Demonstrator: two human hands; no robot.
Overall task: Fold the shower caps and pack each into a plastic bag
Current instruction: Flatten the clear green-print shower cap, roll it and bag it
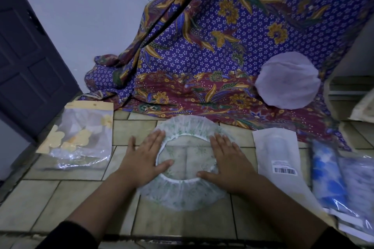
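On the tiled floor [70,198], head view, one green-print cap [182,196] lies spread flat, opening up, with its white elastic ring showing as a full circle. No fold is in it yet, so I judge this cap to be at the flattening step, before the first fold. To the left, well apart, is a clear bag [81,137] with yellow-flower material inside; it reads as one cap already packed, though the bag's mouth is not plain enough to say whether it is sealed. To the right lies a flat white packet [277,151] with a barcode label; whether it is empty I cannot tell. Beyond it are blue-print packs [327,176] in clear wrap, probably also done. A white cap [287,81] rests unfolded on the batik cloth [202,46] behind, so at least that one and the green one remain. Left hand [144,159]: palm down, fingers straight and together, laid over the cap's left rim, thumb stretched inward across the opening. Right hand [228,164]: mirror pose on the right rim, thumb pointing inward near the lower arc of the elastic. Both hands press flat and grip nothing. Both forearms come in from the lower edge, dark sleeves at the elbows.
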